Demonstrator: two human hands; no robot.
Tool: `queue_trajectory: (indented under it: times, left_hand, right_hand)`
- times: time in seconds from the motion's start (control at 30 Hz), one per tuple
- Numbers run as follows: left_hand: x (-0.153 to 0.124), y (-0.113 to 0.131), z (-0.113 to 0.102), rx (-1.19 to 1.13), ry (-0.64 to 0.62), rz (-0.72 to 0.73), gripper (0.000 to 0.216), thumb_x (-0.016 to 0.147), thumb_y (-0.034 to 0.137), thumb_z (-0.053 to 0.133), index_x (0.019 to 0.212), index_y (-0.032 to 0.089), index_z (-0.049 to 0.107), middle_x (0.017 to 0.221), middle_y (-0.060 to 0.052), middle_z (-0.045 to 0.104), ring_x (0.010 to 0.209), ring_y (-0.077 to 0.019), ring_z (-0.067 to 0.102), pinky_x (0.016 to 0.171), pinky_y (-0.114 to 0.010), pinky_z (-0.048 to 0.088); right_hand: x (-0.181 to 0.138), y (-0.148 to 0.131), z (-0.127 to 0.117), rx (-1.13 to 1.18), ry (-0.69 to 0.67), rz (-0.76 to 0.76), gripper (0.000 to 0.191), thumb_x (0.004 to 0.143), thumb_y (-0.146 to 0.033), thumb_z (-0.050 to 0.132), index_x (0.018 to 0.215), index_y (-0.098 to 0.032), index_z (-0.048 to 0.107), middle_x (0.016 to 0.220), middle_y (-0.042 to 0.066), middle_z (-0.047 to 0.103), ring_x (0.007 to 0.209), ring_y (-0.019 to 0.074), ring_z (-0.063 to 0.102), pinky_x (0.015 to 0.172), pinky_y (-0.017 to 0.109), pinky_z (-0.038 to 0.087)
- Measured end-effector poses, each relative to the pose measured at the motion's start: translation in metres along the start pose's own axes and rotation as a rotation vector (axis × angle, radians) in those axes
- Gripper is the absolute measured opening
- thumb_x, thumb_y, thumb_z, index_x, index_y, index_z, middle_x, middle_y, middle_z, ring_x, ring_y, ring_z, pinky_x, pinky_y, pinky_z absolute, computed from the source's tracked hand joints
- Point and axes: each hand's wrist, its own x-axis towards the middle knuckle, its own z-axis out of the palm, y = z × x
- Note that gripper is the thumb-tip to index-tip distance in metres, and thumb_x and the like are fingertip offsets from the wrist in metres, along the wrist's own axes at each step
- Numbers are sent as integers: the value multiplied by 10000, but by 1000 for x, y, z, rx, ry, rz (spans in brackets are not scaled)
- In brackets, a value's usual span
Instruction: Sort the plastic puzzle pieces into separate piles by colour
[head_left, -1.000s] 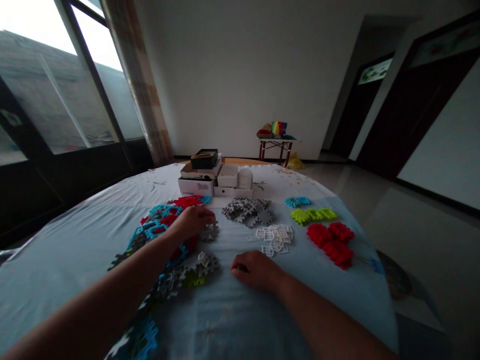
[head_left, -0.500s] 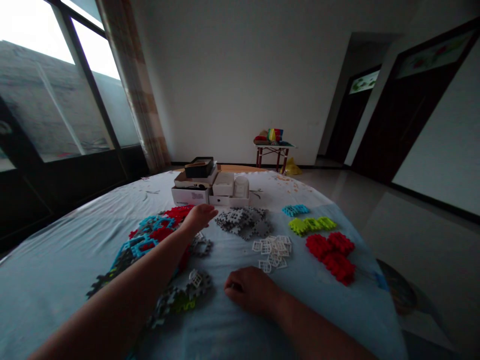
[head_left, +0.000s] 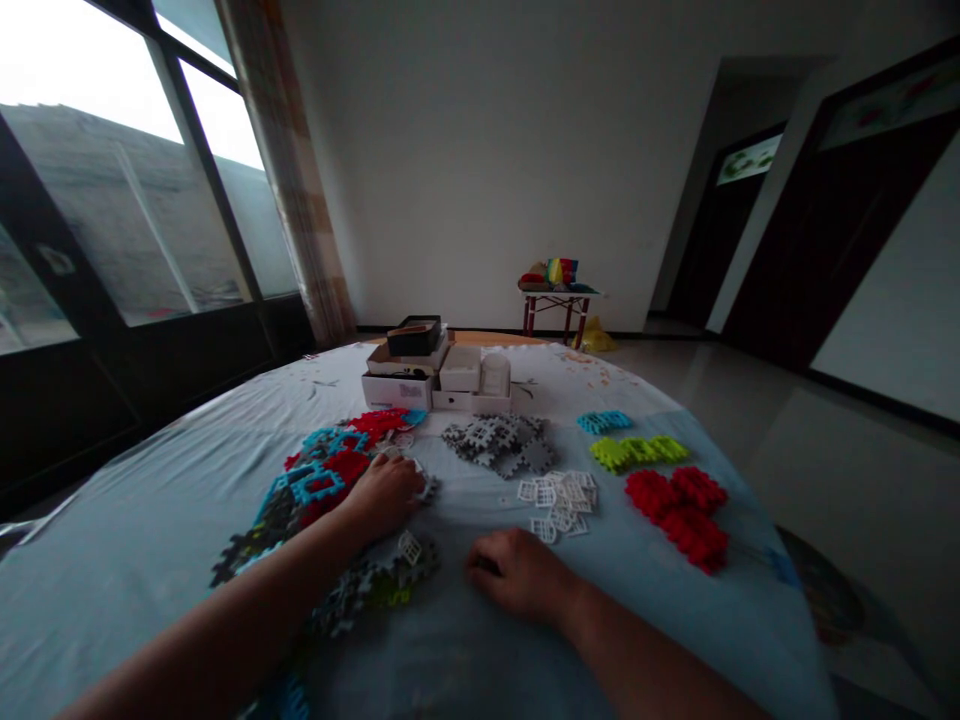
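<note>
Grey pile (head_left: 501,442) of interlocking pieces taken as landmark; it lay on the cloth-covered surface (head_left: 187,470). Left hand (head_left: 390,490), palm down, was left of the pile and nearer the wearer, over the edge of a mixed heap (head_left: 319,487) of red, blue and grey pieces; could not tell whether its fingers gripped anything. Right hand (head_left: 517,570) rested nearer than the pile, fingers curled into a loose fist. White lattice pieces (head_left: 559,500) lay near-right of the pile, red stacks (head_left: 679,510) farther right, boxes (head_left: 457,370) behind it.
</note>
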Motion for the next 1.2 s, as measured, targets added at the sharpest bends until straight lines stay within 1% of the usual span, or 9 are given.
queue_trajectory:
  times: [0.23, 0.33, 0.43, 0.5, 0.63, 0.83, 1.0, 1.1, 1.2]
  left_hand:
    - [-3, 3, 2, -37, 50, -34, 179, 719, 256, 511, 813, 186, 647, 952, -104, 588, 995, -277, 478, 864, -439, 326]
    - [-6, 0, 0, -320, 145, -30, 217, 771, 307, 461, 867, 188, 615, 951, -81, 588, 954, -222, 503, 841, -361, 367]
    - [-6, -4, -5, -698, 178, -88, 267, 786, 380, 438, 867, 167, 576, 828, -54, 597, 772, -170, 537, 698, -287, 416]
    - [-4, -6, -11, -853, 185, -148, 296, 773, 424, 444, 840, 159, 557, 734, -33, 579, 664, -151, 524, 599, -263, 412]
    - [0, -10, -28, -1010, 255, -258, 348, 722, 480, 489, 806, 150, 561, 630, -17, 562, 552, -130, 494, 501, -238, 376]
    - [2, -22, -39, -1240, 291, -387, 422, 701, 523, 540, 911, 160, 587, 681, -26, 602, 565, -103, 496, 462, -182, 324]
    - [16, -21, -39, -1237, 285, -410, 422, 648, 534, 587, 810, 145, 612, 653, -28, 606, 530, -90, 486, 440, -179, 320]
    - [40, -11, -36, -1158, 280, -359, 462, 584, 568, 611, 727, 129, 618, 635, -51, 618, 528, -119, 522, 427, -202, 340]
    - [72, 2, -34, -1153, 311, -315, 532, 579, 599, 589, 806, 119, 623, 692, -75, 641, 613, -154, 578, 475, -228, 406]
  right_hand:
    - [0, 0, -1, -3, -14, 9, 222, 774, -260, 490, 885, -181, 666, 808, 31, 676, 734, 132, 601, 648, 194, 388]
    - [-1, -1, -3, 3, -28, 23, 242, 791, -279, 472, 903, -178, 662, 809, 35, 679, 728, 132, 604, 638, 195, 387]
    - [-1, -2, -3, -3, -25, 17, 239, 799, -272, 459, 893, -186, 661, 804, 26, 680, 713, 124, 602, 631, 193, 382]
    - [-1, -2, -3, -14, -18, 10, 229, 796, -266, 462, 885, -193, 661, 803, 19, 681, 708, 121, 601, 631, 192, 379]
    - [0, -1, -2, -34, -10, 14, 224, 797, -288, 470, 888, -206, 657, 809, 15, 683, 729, 125, 607, 643, 196, 379]
    - [-1, 1, -1, -35, -4, 17, 219, 800, -296, 468, 879, -215, 656, 808, 11, 686, 756, 129, 616, 672, 202, 379]
    - [-1, -1, -3, -19, -13, 29, 221, 796, -298, 471, 885, -216, 656, 806, 9, 686, 733, 125, 614, 649, 200, 376]
    - [0, -3, -5, -31, -25, 42, 229, 795, -303, 469, 887, -214, 659, 815, 15, 690, 744, 134, 616, 651, 208, 377]
    - [0, -5, -6, -55, -33, 57, 229, 786, -308, 478, 891, -215, 659, 821, 21, 692, 762, 152, 620, 654, 221, 378]
